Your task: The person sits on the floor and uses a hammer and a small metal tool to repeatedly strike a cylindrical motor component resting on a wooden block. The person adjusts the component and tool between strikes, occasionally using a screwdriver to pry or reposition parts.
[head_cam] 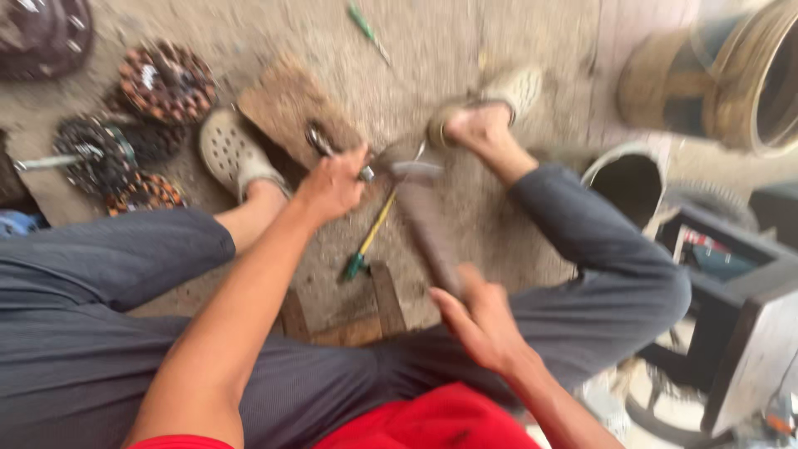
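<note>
Frame is motion-blurred, so fine detail is limited. Person is sitting low over a dusty concrete floor (465, 50), knees apart, feet in pale perforated clogs (229, 150).

Left hand (332, 185) is closing around a small shiny metal tool or part (320, 140), pressing it down at the near edge of a flat brown wooden board (287, 104) lying between the feet; can't tell exactly what the part is.

Right hand (478, 320) is gripping the near end of a brown wooden-handled hammer (428, 224), fingers wrapped round the handle. The grey steel head is sitting just right of the left hand, close to the metal part; contact can't be judged.

A yellow-shafted, green-handled screwdriver (370, 241) is lying on the floor under the hammer.

Far left: copper-wound motor stators and a rotor (141, 125). A second green screwdriver (366, 29) is lying far centre. Right: round woven baskets (723, 83) and a white bucket (628, 175).
</note>
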